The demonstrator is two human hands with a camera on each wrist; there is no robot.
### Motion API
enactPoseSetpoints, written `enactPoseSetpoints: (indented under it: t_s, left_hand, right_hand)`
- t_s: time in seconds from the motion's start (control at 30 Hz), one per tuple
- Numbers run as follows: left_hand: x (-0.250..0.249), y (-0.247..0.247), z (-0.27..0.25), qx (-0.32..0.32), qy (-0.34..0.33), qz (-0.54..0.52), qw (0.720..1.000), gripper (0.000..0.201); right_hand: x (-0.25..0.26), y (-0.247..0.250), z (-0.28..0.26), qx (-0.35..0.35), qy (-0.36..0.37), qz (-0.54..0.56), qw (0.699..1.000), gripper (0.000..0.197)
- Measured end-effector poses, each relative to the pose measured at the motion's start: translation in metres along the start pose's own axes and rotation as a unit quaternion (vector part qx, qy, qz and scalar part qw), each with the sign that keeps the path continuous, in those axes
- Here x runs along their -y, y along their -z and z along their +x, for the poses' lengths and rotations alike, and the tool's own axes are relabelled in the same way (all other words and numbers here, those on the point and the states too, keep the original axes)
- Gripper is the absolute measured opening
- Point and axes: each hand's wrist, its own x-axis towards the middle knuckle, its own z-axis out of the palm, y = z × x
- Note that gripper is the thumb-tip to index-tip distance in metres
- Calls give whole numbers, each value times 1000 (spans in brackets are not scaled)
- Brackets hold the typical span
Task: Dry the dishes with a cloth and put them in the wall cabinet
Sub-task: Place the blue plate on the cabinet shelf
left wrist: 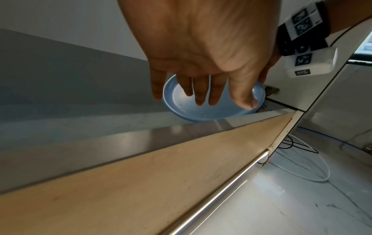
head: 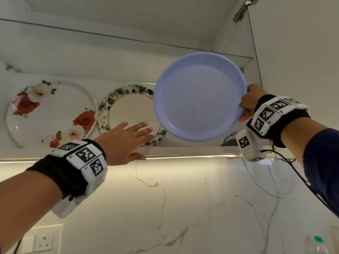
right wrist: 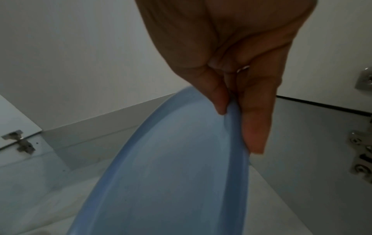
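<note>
White laminate lines the wall cabinet (head: 110,57) that we look up into, its door swung open at the right and a glass shelf (head: 128,38) crossing it higher up. Below the cabinet runs a marble backsplash (head: 183,208) lit by a strip light (head: 183,156) under the cabinet's bottom edge. On the cabinet floor two plates lean upright against the back wall: a white plate with red roses (head: 51,114) at the left, and just beside it a plate with a leafy green border (head: 128,110). We hold a plain blue plate (head: 200,96) in front of the cabinet opening, tilted with its hollow face toward us, and it overlaps the right edge of the leafy plate from where we stand. Our right hand (head: 251,102) pinches the blue plate's right rim, thumb on the inner face and fingers (right wrist: 255,127) behind it. Our left hand (head: 126,140) reaches toward the cabinet with palm down and fingers straight and slightly spread, holding nothing, its tips in front of the leafy plate's lower edge; we cannot tell whether they touch it. Both wrists carry black bands with white marker blocks.
</note>
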Motion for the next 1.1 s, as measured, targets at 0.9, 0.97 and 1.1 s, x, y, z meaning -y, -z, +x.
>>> enactPoseSetpoints:
  t_s: [0.9, 0.97, 1.1]
  left_hand:
    - [-5, 10, 79, 227, 101, -281, 927, 70]
    - [-5, 8, 79, 224, 103, -288, 925, 70]
    - [-1, 3, 79, 227, 109, -303, 919, 72]
  right_hand:
    - [-22, -90, 176, -34, 171, -332, 927, 26]
    - [-24, -95, 179, -38, 171, -342, 923, 29]
    - [-29, -109, 185, -42, 164, -358, 918, 35]
